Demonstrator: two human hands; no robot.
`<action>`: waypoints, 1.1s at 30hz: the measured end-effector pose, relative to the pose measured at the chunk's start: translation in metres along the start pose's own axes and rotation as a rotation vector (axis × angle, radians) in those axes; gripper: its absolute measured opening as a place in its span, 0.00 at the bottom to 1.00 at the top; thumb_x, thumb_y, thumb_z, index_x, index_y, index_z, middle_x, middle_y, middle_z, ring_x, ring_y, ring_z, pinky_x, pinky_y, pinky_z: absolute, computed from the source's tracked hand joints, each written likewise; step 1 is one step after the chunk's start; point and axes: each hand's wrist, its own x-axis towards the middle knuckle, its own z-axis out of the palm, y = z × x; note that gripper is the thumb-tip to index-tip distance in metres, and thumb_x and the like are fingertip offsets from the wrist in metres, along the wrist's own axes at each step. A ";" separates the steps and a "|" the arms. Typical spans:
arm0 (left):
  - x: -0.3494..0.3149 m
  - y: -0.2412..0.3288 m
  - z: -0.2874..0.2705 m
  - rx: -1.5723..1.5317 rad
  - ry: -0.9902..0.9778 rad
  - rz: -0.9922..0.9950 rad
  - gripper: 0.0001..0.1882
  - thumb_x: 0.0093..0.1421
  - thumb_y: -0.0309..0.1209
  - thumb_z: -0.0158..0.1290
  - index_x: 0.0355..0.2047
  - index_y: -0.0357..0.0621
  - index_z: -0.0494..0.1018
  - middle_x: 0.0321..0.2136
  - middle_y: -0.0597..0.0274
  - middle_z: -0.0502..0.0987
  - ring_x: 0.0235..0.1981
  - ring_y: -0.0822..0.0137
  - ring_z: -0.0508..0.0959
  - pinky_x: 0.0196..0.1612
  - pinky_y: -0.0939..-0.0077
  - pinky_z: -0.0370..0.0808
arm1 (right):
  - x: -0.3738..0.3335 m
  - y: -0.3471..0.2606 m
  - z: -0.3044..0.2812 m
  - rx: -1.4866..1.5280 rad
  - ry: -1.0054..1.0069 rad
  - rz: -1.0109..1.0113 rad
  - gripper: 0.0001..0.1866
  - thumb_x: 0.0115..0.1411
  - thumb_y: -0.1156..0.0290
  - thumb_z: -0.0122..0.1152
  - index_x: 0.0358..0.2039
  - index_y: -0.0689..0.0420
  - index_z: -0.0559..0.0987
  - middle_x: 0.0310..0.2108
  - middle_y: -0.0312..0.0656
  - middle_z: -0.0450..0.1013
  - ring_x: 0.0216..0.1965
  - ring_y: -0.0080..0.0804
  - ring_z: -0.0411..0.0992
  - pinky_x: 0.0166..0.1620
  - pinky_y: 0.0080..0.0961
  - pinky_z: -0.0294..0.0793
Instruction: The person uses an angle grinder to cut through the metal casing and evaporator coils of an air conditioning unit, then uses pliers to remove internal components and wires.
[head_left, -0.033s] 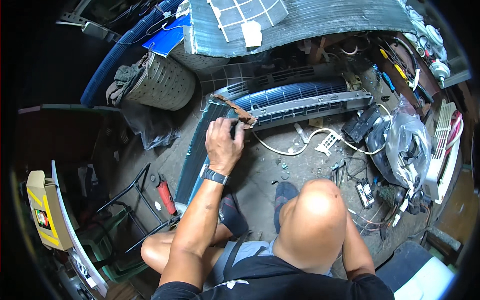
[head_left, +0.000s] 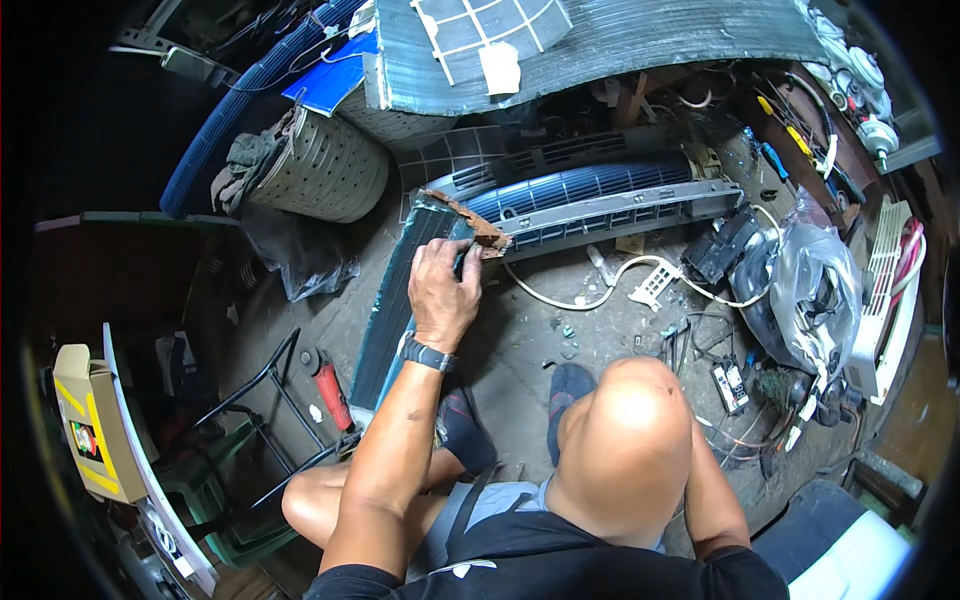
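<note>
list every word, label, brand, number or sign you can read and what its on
No words or numbers can be read clearly.
Cardboard box: coloured label, too small to read.
Black shirt: white mark, no legible words.
Small black-and-white device: any markings too small to read.

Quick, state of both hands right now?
Left hand: fingers curled at the dark finned panel, near its rusty end; whether it grips cannot be told.
Right hand: hidden from view, so cannot be told.
</note>
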 end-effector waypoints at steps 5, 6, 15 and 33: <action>-0.002 -0.014 -0.006 -0.165 -0.068 -0.067 0.07 0.65 0.30 0.67 0.41 0.41 0.84 0.39 0.53 0.84 0.44 0.47 0.83 0.53 0.56 0.79 | -0.032 -0.042 -0.011 -0.048 -0.059 0.029 0.37 0.82 0.45 0.42 0.67 0.69 0.78 0.68 0.61 0.76 0.68 0.46 0.75 0.71 0.43 0.68; -0.005 -0.012 -0.006 -0.163 -0.061 -0.067 0.07 0.65 0.30 0.67 0.41 0.41 0.84 0.39 0.53 0.84 0.44 0.47 0.83 0.53 0.56 0.79 | -0.041 -0.049 -0.011 -0.100 -0.082 0.012 0.40 0.83 0.43 0.38 0.65 0.71 0.78 0.66 0.61 0.77 0.65 0.46 0.77 0.70 0.44 0.70; -0.036 0.012 0.004 0.117 -0.002 0.142 0.23 0.60 0.33 0.71 0.56 0.49 0.82 0.60 0.57 0.77 0.62 0.49 0.75 0.61 0.50 0.71 | -0.017 -0.118 -0.029 -0.606 0.010 -0.528 0.22 0.72 0.59 0.64 0.58 0.61 0.79 0.55 0.62 0.82 0.58 0.61 0.81 0.59 0.49 0.79; -0.198 0.023 -0.242 -1.395 -0.095 -0.780 0.32 0.78 0.42 0.53 0.76 0.43 0.63 0.69 0.54 0.72 0.68 0.61 0.71 0.72 0.62 0.67 | -0.311 -0.300 0.283 -0.645 -0.225 -1.875 0.28 0.76 0.58 0.53 0.71 0.57 0.77 0.74 0.56 0.69 0.79 0.55 0.61 0.78 0.52 0.61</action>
